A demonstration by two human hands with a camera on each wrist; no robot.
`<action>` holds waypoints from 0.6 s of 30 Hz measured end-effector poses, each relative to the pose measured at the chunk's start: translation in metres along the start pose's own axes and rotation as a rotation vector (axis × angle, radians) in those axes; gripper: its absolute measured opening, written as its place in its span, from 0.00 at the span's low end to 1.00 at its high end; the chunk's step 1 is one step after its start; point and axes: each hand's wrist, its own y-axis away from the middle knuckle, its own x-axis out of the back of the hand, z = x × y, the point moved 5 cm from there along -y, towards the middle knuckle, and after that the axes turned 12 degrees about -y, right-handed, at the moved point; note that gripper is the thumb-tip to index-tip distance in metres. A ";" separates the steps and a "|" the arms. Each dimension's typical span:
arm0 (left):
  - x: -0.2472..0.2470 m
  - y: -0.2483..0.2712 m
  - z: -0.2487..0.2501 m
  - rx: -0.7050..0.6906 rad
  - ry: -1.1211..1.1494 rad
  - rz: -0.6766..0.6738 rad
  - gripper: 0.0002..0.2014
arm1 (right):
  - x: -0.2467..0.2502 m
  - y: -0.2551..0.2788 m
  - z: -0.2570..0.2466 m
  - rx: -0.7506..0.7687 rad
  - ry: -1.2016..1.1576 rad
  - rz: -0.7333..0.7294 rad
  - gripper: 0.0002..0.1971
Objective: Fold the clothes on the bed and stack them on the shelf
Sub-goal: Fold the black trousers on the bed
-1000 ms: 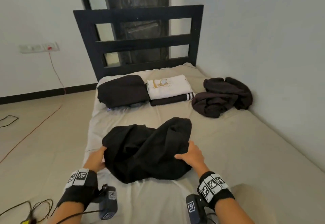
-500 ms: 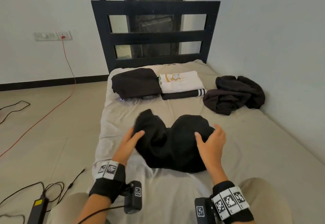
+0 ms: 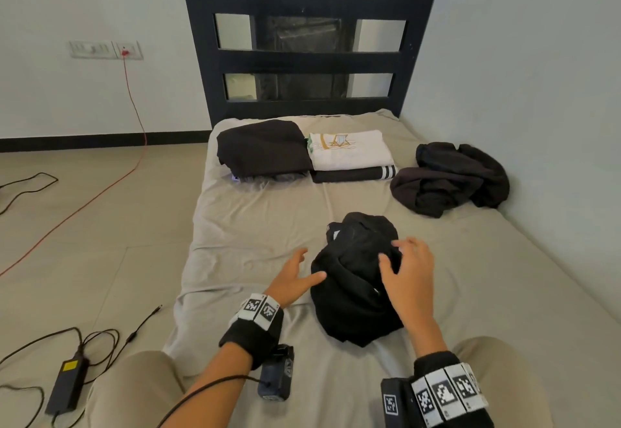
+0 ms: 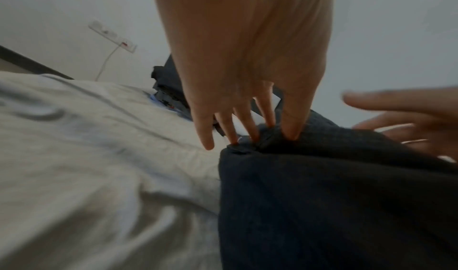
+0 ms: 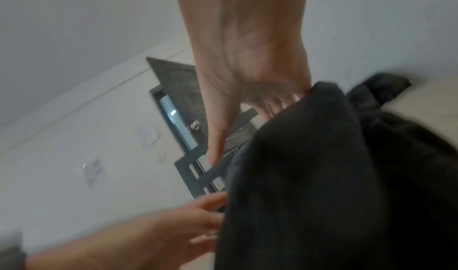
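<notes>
Bed (image 3: 255, 236), beige sheet: black garment (image 3: 356, 280) bunched at near centre. Left hand (image 3: 295, 276), fingers straight, touches its left edge; right hand (image 3: 408, 273), fingers spread and relaxed, rests on top. Beyond it: folded clothes (image 3: 302, 152) by the headboard (image 3: 307, 58).

A black headboard (image 3: 307, 58) stands at the head of the bed. On the floor off the bed's left edge lie a power adapter (image 3: 67, 382), black cables (image 3: 97, 338) and a red cord (image 3: 134, 98) plugged into a wall socket (image 3: 128, 50).
</notes>
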 end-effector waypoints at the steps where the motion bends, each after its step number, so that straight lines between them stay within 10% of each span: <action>1: -0.007 -0.004 0.008 -0.067 -0.034 -0.033 0.32 | -0.009 -0.002 -0.001 -0.029 -0.042 -0.107 0.36; 5: -0.028 -0.018 0.027 -0.145 -0.148 -0.166 0.23 | -0.030 -0.020 0.004 -0.310 -0.038 -0.430 0.64; 11: -0.015 -0.027 0.021 -0.158 -0.193 -0.067 0.31 | -0.003 -0.044 -0.037 -0.154 -0.402 -0.495 0.11; 18: -0.015 -0.036 0.057 -0.414 -0.553 -0.048 0.35 | 0.064 -0.080 -0.105 -0.136 -0.891 -0.308 0.09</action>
